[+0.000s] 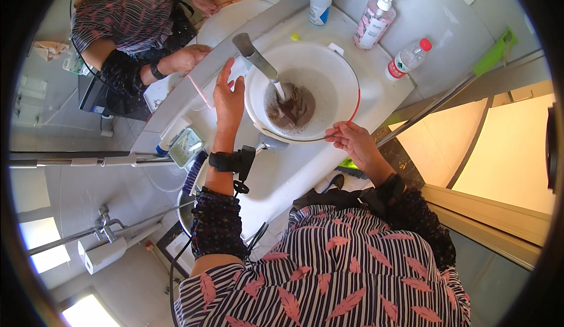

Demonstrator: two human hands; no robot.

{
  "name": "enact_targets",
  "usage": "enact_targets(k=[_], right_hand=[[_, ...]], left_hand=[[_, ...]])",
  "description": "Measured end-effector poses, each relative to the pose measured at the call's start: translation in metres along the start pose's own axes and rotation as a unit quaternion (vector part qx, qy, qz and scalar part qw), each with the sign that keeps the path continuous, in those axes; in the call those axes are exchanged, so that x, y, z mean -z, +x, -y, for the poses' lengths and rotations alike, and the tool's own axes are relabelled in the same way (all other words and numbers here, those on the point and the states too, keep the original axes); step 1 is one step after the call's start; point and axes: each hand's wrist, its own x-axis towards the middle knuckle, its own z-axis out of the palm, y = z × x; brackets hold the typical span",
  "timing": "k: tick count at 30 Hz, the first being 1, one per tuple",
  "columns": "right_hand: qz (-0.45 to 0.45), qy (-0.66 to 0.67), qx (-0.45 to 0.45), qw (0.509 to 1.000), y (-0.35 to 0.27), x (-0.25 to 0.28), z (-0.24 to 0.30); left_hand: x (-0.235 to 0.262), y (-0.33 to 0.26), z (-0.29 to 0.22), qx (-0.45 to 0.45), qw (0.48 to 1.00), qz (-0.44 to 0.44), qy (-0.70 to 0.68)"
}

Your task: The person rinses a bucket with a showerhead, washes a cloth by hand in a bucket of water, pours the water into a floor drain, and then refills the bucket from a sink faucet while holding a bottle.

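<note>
White basin (329,63) sits frame centre under the faucet (254,57), dark cloth (292,107) inside. Left hand (228,99) open, fingers spread at basin's left rim. Right hand (351,141) pinches the lower-right rim.

White plastic basin (329,68) with thin red rim, seated in the sink under a running tap (256,58). Inside, a dark brown cloth (294,107) soaking in murky, foamy water, bunched beneath the stream.
</note>
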Motion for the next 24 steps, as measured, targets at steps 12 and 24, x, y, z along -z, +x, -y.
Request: enact_targets(k=[12,24], right_hand=[[0.005,-0.012,-0.002,1.000,0.000,-0.001,0.000],[0.005,-0.018,0.000,1.000,0.000,-0.003,0.002]], left_hand=[[-0.005,0.001,-0.006,-0.041,0.999,0.010,0.017],[-0.003,0.003,-0.011,-0.054,0.998,0.014,0.027]])
